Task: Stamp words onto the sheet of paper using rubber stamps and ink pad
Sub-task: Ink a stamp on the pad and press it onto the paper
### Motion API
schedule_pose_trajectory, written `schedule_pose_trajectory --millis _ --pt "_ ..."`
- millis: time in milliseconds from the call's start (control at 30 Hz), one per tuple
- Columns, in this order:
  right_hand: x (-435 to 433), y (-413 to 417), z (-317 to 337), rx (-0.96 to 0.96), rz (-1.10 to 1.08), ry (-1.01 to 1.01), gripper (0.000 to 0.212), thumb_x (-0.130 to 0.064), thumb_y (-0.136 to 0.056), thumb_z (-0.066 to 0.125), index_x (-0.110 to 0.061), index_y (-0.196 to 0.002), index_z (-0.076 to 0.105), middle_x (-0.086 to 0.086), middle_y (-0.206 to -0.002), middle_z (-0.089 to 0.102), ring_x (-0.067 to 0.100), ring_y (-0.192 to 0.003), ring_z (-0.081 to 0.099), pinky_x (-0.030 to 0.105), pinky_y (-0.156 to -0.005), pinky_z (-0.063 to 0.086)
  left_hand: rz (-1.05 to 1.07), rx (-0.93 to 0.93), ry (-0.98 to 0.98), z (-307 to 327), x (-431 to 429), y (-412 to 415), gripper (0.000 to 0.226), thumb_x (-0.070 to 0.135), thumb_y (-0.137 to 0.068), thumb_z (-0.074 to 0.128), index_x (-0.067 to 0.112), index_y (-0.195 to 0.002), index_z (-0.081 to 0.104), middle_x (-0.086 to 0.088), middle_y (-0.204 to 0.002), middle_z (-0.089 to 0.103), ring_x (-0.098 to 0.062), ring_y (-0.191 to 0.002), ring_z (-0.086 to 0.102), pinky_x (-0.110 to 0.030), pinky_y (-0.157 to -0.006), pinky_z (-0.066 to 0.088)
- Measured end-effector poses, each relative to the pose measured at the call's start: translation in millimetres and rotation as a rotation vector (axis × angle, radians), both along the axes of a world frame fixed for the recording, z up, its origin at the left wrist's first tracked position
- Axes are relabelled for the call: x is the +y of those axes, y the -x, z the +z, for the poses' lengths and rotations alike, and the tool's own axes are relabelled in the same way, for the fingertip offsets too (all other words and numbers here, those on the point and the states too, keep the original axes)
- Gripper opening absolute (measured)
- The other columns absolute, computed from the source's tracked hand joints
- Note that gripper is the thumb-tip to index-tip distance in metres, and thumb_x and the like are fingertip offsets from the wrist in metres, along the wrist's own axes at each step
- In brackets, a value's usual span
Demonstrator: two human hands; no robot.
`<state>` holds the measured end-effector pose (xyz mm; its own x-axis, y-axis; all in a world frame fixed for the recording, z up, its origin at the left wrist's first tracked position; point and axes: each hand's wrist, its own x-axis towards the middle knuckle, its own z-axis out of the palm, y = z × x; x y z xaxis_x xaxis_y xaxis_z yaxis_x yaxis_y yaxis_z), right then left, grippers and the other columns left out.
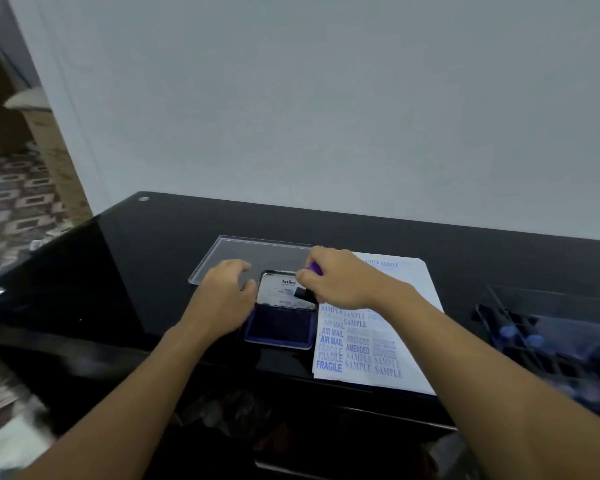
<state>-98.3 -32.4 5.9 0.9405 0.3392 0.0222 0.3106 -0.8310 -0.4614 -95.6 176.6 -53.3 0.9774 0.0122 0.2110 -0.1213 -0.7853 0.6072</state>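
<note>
Surface: glossy black desk [153, 271] against a pale wall.
Ink pad [279, 329]: one, lid open, mid-desk.
Paper [416, 299]: one sheet touching the pad's right edge, crowded with stamped words.
Right hand [340, 282]: grasps one purple stamp [314, 268] above the pad's lid.
Left hand [226, 296]: loosely curled, empty, steadying the pad's left edge.
Advice: press flat into ink.

One head-worn camera looks forward and down over a black table [153, 258]; it sits close above it. A pale wall [326, 98] fills the upper half.
</note>
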Motion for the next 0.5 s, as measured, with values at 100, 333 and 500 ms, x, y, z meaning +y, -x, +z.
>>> schedule_pose_trajectory --millis 100,333,500 --pt "7 2 -2 0.016 0.006 -0.016 0.028 -0.039 -0.098 0.048 -0.013 -0.093 0.054 0.003 -0.084 0.065 0.026 -0.084 0.065 0.040 -0.077 0.053 0.010 -0.019 -0.023 -9 7 5 0.040 0.020 -0.098 0.050 0.013 -0.137 0.052 0.000 -0.143 0.050 -0.017 -0.134 0.041 -0.031 -0.107 0.034" --pt "17 6 -10 -0.015 0.027 -0.030 0.030 -0.037 -0.100 0.048 -0.011 -0.090 0.058 0.003 -0.075 0.065 0.026 -0.079 0.067 0.043 -0.078 0.056 0.008 -0.015 -0.104 -28 14 13 0.044 0.023 -0.100 0.048 0.011 -0.142 0.048 -0.003 -0.151 0.042 -0.018 -0.142 0.031 -0.036 -0.118 0.026" --pt "21 8 -21 -0.033 0.009 -0.017 0.034 -0.037 -0.100 0.047 -0.007 -0.090 0.057 0.009 -0.077 0.066 0.027 -0.075 0.067 0.044 -0.075 0.057 0.013 -0.010 -0.142 -40 17 15 0.045 0.027 -0.101 0.044 0.013 -0.143 0.048 -0.005 -0.155 0.038 -0.020 -0.144 0.030 -0.036 -0.119 0.024"
